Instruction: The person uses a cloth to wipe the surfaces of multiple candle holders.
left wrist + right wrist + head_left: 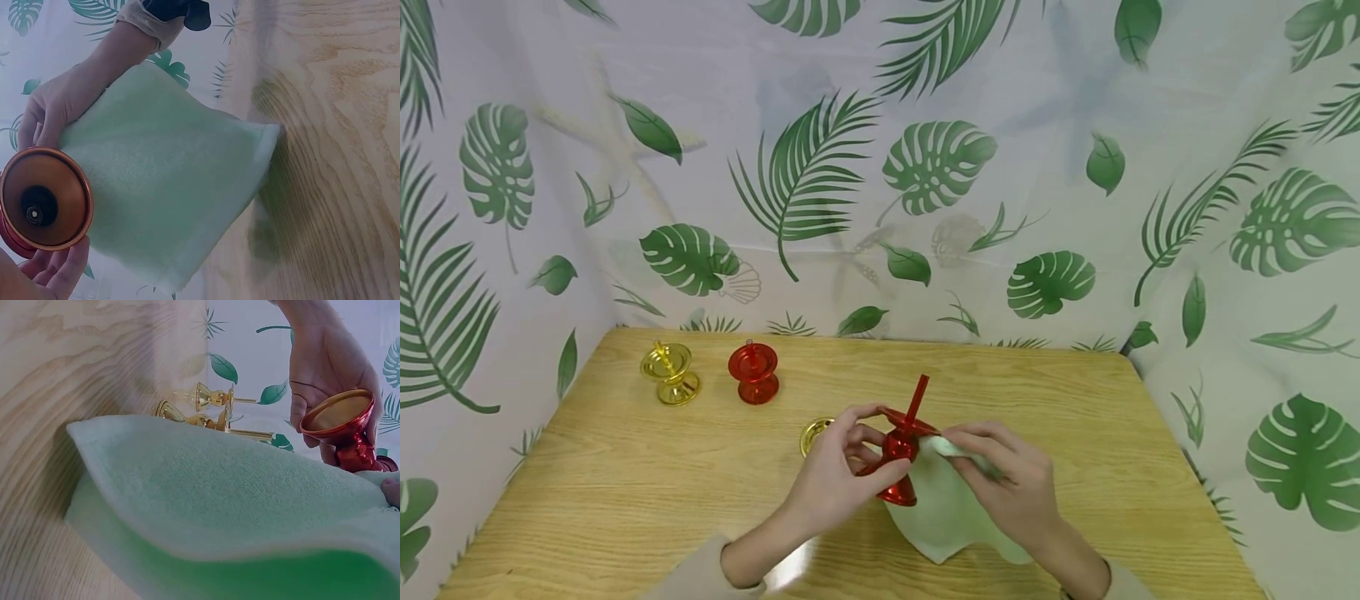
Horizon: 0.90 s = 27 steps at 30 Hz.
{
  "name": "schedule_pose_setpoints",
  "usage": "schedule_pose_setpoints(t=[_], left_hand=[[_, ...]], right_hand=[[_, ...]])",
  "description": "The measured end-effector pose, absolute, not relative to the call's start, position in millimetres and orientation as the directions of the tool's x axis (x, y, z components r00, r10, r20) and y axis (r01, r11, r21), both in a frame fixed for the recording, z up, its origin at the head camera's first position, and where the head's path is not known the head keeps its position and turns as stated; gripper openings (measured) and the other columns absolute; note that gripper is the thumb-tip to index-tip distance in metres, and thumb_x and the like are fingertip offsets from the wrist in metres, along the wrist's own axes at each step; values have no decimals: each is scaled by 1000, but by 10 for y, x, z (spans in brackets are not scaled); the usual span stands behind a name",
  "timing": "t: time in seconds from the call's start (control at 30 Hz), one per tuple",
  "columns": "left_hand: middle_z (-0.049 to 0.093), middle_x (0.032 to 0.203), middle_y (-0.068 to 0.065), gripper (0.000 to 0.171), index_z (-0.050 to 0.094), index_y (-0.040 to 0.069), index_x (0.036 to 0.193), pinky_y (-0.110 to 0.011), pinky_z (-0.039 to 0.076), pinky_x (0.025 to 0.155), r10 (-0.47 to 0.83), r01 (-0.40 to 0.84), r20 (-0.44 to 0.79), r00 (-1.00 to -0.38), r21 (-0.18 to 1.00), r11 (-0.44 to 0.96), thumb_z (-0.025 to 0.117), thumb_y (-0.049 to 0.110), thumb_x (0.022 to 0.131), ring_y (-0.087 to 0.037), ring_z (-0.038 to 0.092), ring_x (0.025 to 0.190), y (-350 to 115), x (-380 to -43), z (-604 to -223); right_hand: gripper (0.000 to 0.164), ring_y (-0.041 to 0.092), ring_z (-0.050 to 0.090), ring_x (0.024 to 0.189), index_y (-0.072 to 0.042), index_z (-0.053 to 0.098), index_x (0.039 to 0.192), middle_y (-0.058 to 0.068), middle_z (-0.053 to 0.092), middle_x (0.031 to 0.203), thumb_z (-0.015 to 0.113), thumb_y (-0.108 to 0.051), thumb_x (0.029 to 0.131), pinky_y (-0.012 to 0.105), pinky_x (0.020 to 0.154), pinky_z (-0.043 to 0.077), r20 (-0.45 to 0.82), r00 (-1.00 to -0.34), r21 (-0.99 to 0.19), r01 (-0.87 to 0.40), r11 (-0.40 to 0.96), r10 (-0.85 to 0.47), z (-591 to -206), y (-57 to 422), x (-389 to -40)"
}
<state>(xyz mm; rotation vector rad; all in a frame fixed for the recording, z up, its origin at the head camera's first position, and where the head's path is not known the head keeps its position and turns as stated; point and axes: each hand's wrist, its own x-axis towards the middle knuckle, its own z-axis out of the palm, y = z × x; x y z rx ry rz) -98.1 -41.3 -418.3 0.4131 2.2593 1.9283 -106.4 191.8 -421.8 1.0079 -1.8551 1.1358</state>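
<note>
My left hand [838, 475] grips a shiny red candlestick [898, 447] around its middle, between thumb and fingers. The candlestick is slightly tilted, its thin red stem pointing up; the hollow underside of its base [69, 187] faces the left wrist camera. My right hand [1021, 483] pinches a pale green cloth [943, 508] at the right side of the candlestick, against the underside of its dish. Most of the cloth hangs below the right hand, and a corner reaches down near the tabletop in the right wrist view. Some right fingers are hidden by the cloth.
On the wooden table [647, 492], a gold candlestick [678, 389] and another red candlestick [758, 388] stand upright at the back left. Behind my left hand is a second gold candlestick [810, 433], mostly hidden. A leaf-printed sheet [820, 308] surrounds the table's back and sides.
</note>
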Motion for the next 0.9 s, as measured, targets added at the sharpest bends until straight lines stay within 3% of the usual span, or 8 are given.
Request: schedule_pose_setpoints(t=[0.37,0.7,0.9], left_hand=[[79,99,-5,62,62,9,136,-21,56,66,157,207,162,-974,920,333,88,25,82,-9,68,76,-368,-957,-4150],[80,96,0,62,62,8,134,-19,53,62,149,325,289,-946,803,500,88,22,80,-13,76,72,-336,-981,-4119],[80,95,2,60,62,9,134,-20,54,65,157,346,311,-937,789,507,87,20,81,-13,77,72,-322,-983,-4140]], right_hand=[[28,18,71,72,-3,81,99,10,75,90,68,-27,103,15,68,57,872,-396,-247,-863,440,-288,-4102,1806,-1052],[30,15,65,63,-7,82,99,7,73,86,63,-29,106,20,57,53,862,-367,-149,-843,517,-350,-3983,1641,-1091],[31,14,65,62,-8,82,98,7,72,85,63,-30,106,21,56,53,853,-370,-131,-834,536,-368,-3959,1613,-1091]])
